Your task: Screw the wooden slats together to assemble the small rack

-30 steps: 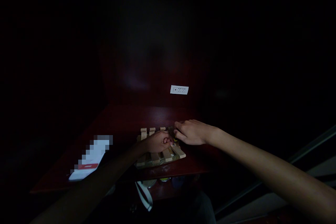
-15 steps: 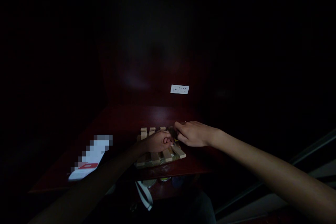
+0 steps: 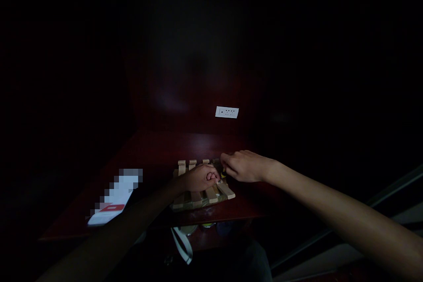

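Observation:
Pale wooden slats (image 3: 212, 194) lie side by side on a greenish, shiny backing at the front of the dark red table (image 3: 201, 141). My left hand (image 3: 202, 177) rests over their middle, its fingers curled together near the right-hand slat; what they grip is too small to make out. Just to its right, my right hand (image 3: 243, 166) is closed above the slats' right end. A small yellow and black piece (image 3: 224, 173) shows under its fingers, the rest of it hidden.
A white and red sheet (image 3: 112, 205), partly pixelated, lies on the table's left. A white socket plate (image 3: 227, 112) is on the back wall. A white strap (image 3: 182, 246) hangs below the front edge, near round lids (image 3: 208, 225).
My right hand has risen slightly and shows more of the yellow and black piece beneath it. My left hand stays at nearly the same place on the slats.

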A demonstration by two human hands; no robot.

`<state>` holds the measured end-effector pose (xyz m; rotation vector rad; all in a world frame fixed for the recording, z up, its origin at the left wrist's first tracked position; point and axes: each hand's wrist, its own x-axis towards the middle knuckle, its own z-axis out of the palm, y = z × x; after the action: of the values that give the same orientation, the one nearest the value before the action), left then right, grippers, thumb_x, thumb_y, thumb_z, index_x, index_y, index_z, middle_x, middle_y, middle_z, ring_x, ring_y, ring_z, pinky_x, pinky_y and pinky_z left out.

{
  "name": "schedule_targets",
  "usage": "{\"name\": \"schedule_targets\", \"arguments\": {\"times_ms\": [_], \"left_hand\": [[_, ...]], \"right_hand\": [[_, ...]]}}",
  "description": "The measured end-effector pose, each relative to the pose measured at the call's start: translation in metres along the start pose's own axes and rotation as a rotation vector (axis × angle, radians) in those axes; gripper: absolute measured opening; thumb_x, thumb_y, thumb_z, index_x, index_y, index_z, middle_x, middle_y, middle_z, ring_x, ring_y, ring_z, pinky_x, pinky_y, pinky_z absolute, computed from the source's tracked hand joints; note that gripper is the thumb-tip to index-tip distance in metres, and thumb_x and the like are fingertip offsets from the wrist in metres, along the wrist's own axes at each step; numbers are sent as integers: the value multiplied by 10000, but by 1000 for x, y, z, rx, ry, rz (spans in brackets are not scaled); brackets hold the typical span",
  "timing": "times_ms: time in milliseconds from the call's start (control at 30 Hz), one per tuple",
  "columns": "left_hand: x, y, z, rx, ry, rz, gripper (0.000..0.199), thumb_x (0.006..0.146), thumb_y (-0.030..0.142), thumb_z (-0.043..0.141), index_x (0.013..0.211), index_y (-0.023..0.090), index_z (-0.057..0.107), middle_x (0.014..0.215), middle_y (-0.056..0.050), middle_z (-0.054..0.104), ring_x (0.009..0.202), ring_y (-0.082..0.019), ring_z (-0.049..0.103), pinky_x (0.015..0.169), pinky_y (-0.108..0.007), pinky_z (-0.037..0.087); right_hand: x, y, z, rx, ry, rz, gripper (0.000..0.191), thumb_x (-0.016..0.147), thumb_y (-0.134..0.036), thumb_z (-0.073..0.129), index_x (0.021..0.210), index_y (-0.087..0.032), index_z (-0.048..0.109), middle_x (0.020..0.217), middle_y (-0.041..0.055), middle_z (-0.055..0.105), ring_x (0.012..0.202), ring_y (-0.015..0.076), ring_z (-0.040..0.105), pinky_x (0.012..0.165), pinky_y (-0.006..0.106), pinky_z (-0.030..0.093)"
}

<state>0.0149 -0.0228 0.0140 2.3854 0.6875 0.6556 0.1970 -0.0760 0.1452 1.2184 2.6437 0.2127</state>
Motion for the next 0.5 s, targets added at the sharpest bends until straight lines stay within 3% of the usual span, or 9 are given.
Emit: {"name": "schedule_targets", "arguments": {"times_ms": [167,367,500], "left_hand": [[1,2,-2,-40,-80,-10,154,818,136,485,779,132,634,645,21,537,580,-86,434,579,-212,346],[1,0,0,-14,-1,-38,57,774,159,536,750,136,582,686,0,526,612,-109,450,565,-227,344],[2,0,-1,0,-49,-38,73,745,118,502,690,145,542,627,25,471,576,-95,416,548,-223,320]], "right_hand": [[1,0,4,-45,68,10,452,1003,-444,227,1043,-141,561,834,136,697,734,227,659,627,303,400],[0,0,5,55,4,-2,333,989,-387,282,1099,-161,500,892,117,700,722,222,660,608,298,407],[1,-1,4,24,42,22,404,1000,-412,246,1079,-146,539,884,135,700,756,226,664,637,300,415]]}}
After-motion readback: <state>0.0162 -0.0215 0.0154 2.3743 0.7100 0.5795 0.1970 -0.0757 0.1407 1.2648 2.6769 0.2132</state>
